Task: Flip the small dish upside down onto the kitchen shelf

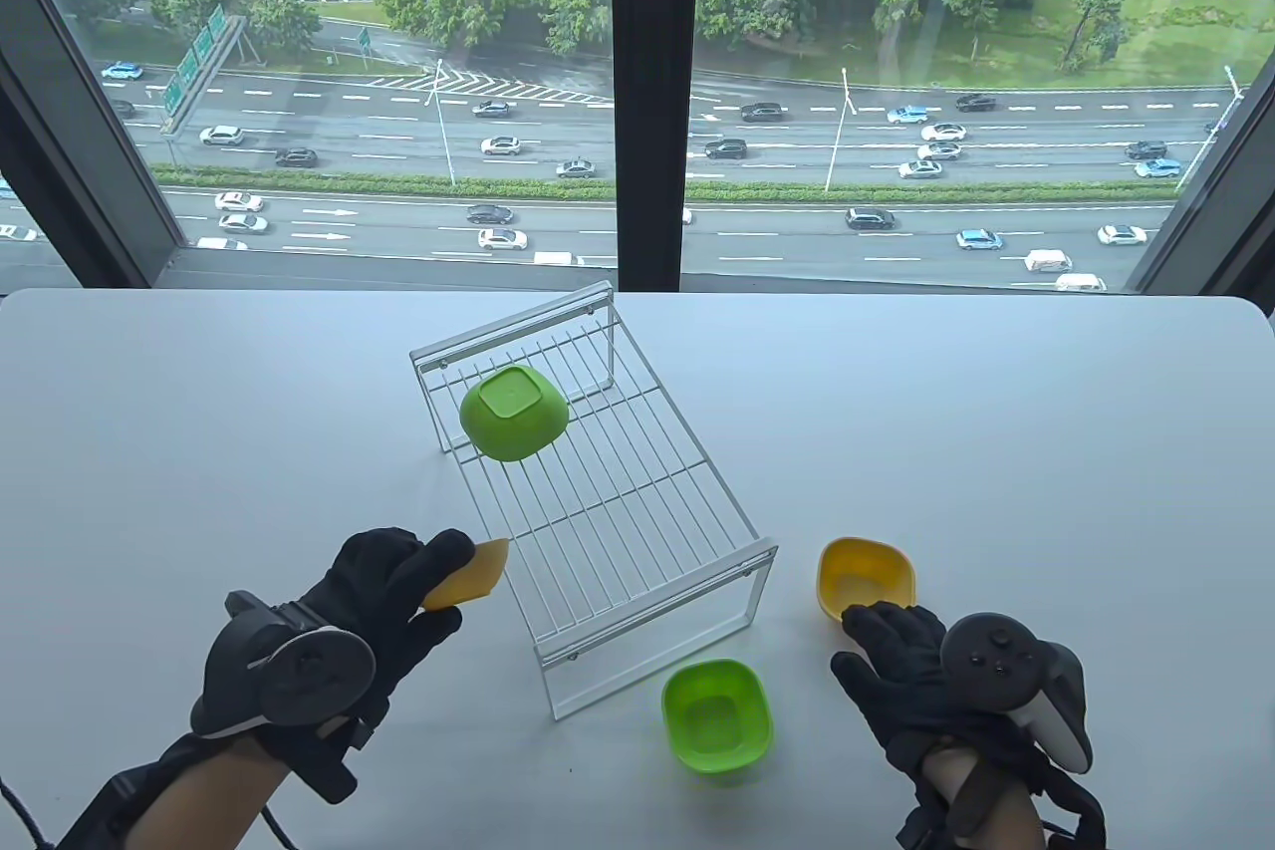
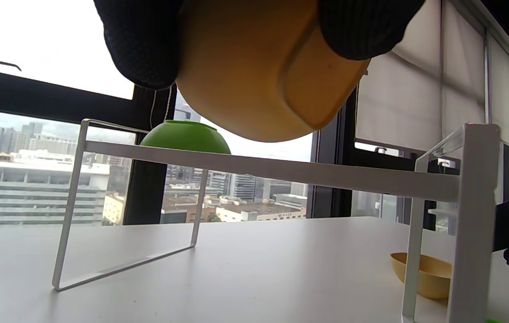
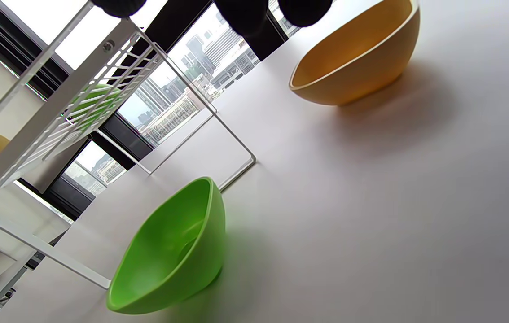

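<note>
Four small dishes, squarish with rounded corners, smooth matte plastic: two green, two yellow. One white wire shelf (image 1: pixel 608 491), gridded top on flat strip legs. Left hand (image 1: pixel 383 591) grips one yellow dish (image 1: pixel 468 573) tilted, just beside the shelf's near-left edge. Beyond it, green dish (image 1: pixel 513 412) lies upside down on the shelf. Right hand (image 1: pixel 901 666), fingers spread, nothing held; second yellow dish (image 1: pixel 865 576) upright at its fingertips, green upright dish (image 1: pixel 717 715) to its left.

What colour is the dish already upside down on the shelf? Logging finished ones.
Green; the upside-down dish on the wire shelf shows best in the table view.
</note>
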Demonstrator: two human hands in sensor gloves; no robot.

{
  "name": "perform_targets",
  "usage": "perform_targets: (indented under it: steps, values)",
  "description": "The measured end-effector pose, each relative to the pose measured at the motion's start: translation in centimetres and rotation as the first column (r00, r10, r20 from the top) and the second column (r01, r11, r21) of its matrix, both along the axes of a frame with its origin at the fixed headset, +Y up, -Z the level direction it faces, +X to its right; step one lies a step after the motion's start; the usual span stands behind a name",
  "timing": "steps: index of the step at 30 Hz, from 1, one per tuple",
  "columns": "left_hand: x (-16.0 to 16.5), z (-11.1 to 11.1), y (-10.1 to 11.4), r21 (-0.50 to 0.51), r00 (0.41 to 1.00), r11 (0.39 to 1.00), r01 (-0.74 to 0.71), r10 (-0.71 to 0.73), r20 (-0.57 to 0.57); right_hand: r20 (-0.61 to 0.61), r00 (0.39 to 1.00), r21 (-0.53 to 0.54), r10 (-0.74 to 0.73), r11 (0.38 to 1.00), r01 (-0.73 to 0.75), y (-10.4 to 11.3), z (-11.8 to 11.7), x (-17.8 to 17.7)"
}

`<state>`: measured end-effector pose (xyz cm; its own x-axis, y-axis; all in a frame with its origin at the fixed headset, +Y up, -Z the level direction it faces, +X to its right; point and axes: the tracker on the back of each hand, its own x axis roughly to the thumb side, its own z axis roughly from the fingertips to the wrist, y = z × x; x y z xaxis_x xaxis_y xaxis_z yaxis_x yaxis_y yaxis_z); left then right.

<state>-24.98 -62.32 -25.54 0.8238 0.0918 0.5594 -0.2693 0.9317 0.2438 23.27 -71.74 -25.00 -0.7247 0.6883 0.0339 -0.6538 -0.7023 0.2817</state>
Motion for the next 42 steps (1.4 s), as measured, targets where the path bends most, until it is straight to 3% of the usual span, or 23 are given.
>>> perform_targets:
  steps: [8,15,22,30,32,37,42]
  values:
    - [2.3,-0.7,0.3,-0.015,0.999,0.999,-0.042,0.042,-0.005,-0.001,1.000,0.008,-0.004,1.000,0.004,0.1,0.0,0.1]
    - [4.6,-2.0,0.8,-0.105,0.995,0.989,-0.101,0.102,0.004,-0.003,1.000,0.008,-0.008,1.000,0.008,0.0,0.1,0.1]
    - [6.8,-3.3,0.9,-0.108,0.988,0.982,-0.152,0.150,-0.034,0.007,1.000,0.008,-0.007,1.000,0.007,0.1,0.2,0.2]
    - [6.6,-5.7,1.3,-0.230,0.972,0.952,-0.200,0.165,-0.166,0.009,1.000,0.012,-0.008,1.000,0.008,0.1,0.2,0.2]
    - [6.4,-6.8,1.3,-0.305,0.965,0.924,-0.231,0.176,-0.197,0.010,1.000,0.011,-0.007,1.000,0.007,0.1,0.2,0.3]
    - [5.8,-9.0,0.5,-0.409,0.959,0.889,-0.206,0.101,-0.264,0.012,1.000,0.007,-0.009,1.000,0.009,0.1,0.2,0.3]
    - [5.8,-9.5,0.5,-0.399,0.954,0.894,-0.202,0.087,-0.287,0.007,1.000,0.002,-0.007,1.000,0.007,0.1,0.1,0.2]
